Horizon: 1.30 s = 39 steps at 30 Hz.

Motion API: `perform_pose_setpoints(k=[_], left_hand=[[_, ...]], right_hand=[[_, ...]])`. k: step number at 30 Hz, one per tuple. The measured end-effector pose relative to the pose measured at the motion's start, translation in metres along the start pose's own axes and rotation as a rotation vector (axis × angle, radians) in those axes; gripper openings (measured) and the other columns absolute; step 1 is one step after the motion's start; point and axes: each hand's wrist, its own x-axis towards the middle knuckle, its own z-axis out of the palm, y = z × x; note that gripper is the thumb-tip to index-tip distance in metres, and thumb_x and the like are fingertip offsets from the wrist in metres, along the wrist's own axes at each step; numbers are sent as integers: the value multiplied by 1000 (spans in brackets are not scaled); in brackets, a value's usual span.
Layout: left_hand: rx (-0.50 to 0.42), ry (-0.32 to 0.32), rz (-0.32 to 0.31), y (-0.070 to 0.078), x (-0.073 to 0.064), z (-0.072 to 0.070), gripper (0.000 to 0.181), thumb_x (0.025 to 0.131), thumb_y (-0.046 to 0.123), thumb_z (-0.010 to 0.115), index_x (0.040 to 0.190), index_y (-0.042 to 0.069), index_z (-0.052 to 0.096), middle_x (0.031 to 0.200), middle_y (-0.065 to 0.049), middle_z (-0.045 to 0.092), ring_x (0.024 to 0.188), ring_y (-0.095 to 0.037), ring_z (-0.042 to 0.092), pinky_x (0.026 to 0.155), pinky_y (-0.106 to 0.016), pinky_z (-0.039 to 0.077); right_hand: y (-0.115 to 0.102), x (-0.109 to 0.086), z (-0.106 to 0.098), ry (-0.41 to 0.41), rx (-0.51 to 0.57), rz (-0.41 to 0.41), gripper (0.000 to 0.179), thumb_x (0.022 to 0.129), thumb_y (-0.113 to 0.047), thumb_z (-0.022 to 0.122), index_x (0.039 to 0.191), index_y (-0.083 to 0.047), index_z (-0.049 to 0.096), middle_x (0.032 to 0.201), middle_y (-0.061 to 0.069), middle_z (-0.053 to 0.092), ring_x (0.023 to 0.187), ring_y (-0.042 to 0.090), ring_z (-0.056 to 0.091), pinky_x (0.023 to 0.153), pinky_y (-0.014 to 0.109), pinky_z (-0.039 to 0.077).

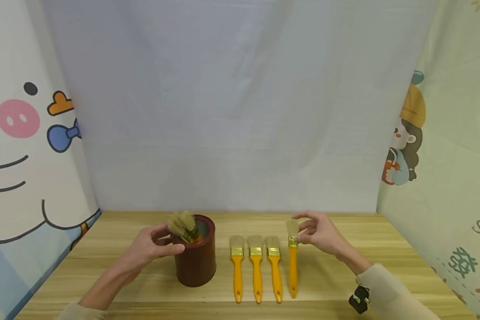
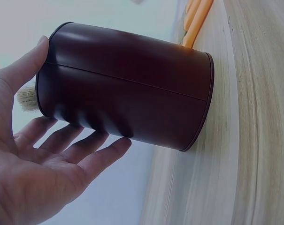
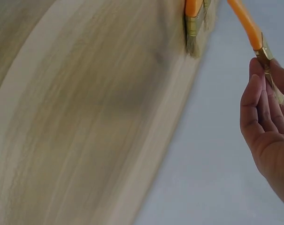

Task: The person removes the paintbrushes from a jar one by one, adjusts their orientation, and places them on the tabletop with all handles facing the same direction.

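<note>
A dark red cylindrical container (image 1: pixel 196 266) stands upright on the table at centre left. Bristle ends of paintbrushes (image 1: pixel 180 226) stick up over its rim. My left hand (image 1: pixel 154 243) holds the container near its top; in the left wrist view the thumb lies at the rim and the fingers along the opposite side. A yellow-handled paintbrush (image 1: pixel 293 269) is pinched at its metal band between the thumb and fingers of my right hand (image 1: pixel 319 232). Its handle points toward me, and the right wrist view shows this brush (image 3: pixel 247 23) raised off the table.
Three more paintbrushes, left (image 1: pixel 237 266), middle (image 1: pixel 256 266) and right (image 1: pixel 274 266), lie side by side between container and right hand, bristles facing away. The wooden table (image 1: pixel 144 289) ends at a white cloth (image 1: pixel 240 133); printed cloths hang on both sides.
</note>
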Motion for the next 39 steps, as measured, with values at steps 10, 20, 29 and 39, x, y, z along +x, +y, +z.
perform_pose_setpoints(k=[10,20,29,39], left_hand=[[5,2,19,1,0,0,75,96,20,79,160,3,44,161,-29,39,141,-52,46,106,-50,53],[26,8,20,2,-1,0,75,96,21,79,160,3,44,163,-30,35,143,-53,41,110,-55,48],[10,-3,14,2,0,0,77,96,21,78,161,3,42,163,-31,33,144,-53,40,109,-54,49],[0,-4,14,2,-1,0,76,96,19,79,161,4,43,161,-31,38,141,-51,47,106,-50,53]], right_hand=[[26,7,1,-85,52,78,56,90,4,80,139,13,56,98,17,74,83,35,73,72,50,63],[44,14,6,-146,-14,111,53,88,2,81,134,17,58,91,17,75,75,23,69,60,32,54],[53,19,8,-161,-64,107,50,85,3,83,128,18,62,89,13,74,77,20,67,65,29,55],[53,20,8,-166,-143,102,48,85,-1,85,126,17,66,95,12,72,85,20,65,73,36,56]])
